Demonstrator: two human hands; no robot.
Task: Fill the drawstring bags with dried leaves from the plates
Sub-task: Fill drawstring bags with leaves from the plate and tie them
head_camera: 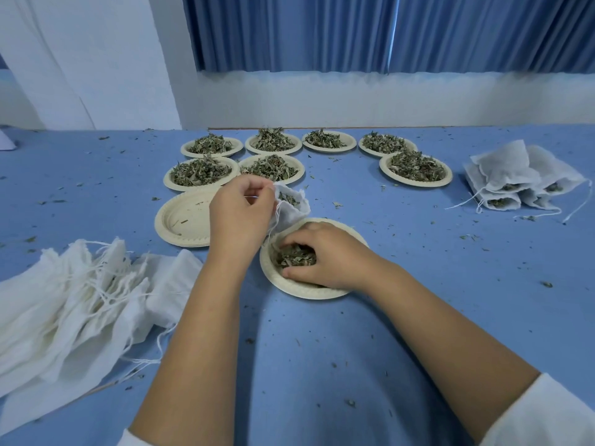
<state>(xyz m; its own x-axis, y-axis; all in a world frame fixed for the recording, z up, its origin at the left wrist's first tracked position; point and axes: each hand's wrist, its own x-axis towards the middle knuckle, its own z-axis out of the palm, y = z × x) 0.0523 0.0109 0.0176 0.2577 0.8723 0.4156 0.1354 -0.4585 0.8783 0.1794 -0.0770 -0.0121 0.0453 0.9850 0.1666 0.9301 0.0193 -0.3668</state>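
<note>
- Left grip closed on a bag, pinching the rim and holding the mouth open just behind the near plate.
- Lower end of the bag down at the far rim of the near plate; a few leaf bits visible inside the mouth.
- Right grip down in the near plate, fingers and thumb curled round a clump of leaves.
- Stack of empty plates just left of the near plate and slightly behind it, partly hidden by the left wrist.
- Seven full plates farther behind the near plate: four in a back row, three in a closer row, each heaped with leaves.
- Filled bags heaped well to the right of the near plate and behind it, strings trailing loose.
- Empty bags piled flat well to the left of the near plate, toward the front edge, strings tangled on top.
- Leaf crumbs scattered over the blue desk all round the near plate.
- Blue curtain far behind the near plate, hanging above a white wall.
</note>
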